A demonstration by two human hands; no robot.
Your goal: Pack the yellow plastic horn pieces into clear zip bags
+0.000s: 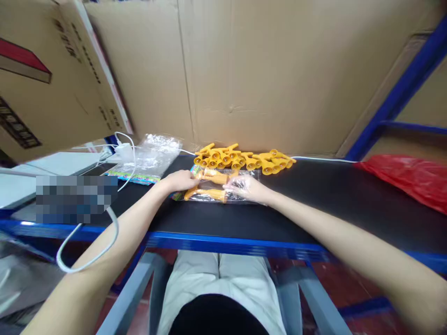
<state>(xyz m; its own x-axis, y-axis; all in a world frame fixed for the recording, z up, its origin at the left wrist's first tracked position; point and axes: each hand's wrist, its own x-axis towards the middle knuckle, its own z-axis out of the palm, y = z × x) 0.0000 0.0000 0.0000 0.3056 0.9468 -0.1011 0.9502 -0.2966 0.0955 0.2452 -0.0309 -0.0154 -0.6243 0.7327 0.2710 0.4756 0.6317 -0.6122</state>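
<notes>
A black-topped desk edged in blue metal runs right across in front of the seated person. Tall brown cardboard walls off the back, a printed carton leans in at the left, and a blue upright slants at the right, with crumpled red plastic on that end. Clear packets with a coloured edge lie to the left, and a heap of yellow horn-shaped pieces sits near the cardboard.

Just in front of that heap, flat on the desk between the two hands, is a clear bag, its long axis running sideways, roughly along the front edge. Two more yellow pieces, an upper one and a lower one, show at the bag, lying likewise, flared ends to the right and narrow ends to the left.

Both forearms reach in from the near corners. The left grip is palm down, narrow, fingers pressed on the bag's left end. The right grip points left, fingertips close together by the flared ends, shiny film over the fingers; I can't tell whether it holds a piece.
</notes>
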